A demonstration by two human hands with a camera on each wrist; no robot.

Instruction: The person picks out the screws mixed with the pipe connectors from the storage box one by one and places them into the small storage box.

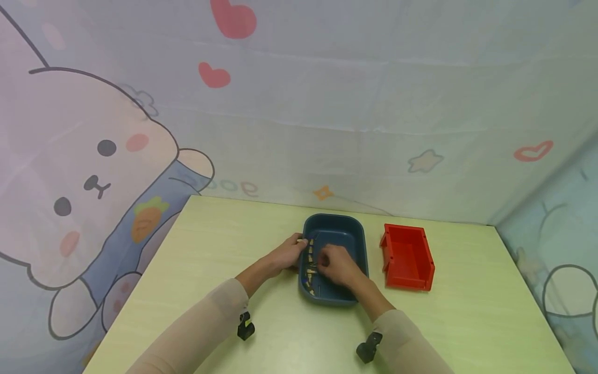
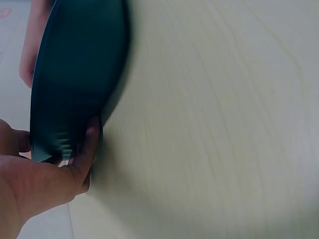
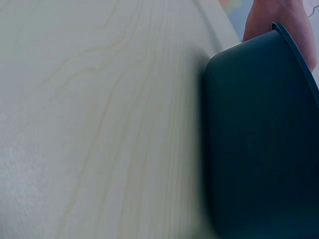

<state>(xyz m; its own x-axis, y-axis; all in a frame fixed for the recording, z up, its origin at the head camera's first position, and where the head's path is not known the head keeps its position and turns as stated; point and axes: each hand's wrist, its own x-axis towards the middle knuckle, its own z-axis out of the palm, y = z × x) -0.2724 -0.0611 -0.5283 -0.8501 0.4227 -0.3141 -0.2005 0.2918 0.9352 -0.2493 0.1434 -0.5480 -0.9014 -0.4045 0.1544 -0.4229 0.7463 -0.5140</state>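
Observation:
A dark blue-green bin [image 1: 343, 297] stands on the table, with small brass-coloured pieces [image 1: 310, 274] strung along its left side. My left hand [image 1: 286, 254] grips the bin's left wall, its thumb over the rim and fingers along the outside. The left wrist view shows those fingers [image 2: 88, 149] pressed against the outer wall. Inside the bin, my right hand [image 1: 340, 264] reaches down with bent fingers close beside the pieces. Its fingertips are partly hidden, and I cannot tell whether they pinch a piece. In the right wrist view the bin's wall [image 3: 259, 139] hides those fingers.
To the right of the bin sits a red open-fronted parts box [image 1: 407, 259]. Both rest on a pale yellow-green table [image 1: 467, 301]. A printed cloth [image 1: 327, 104] with a cartoon bear hangs along the table's back edge and at the sides.

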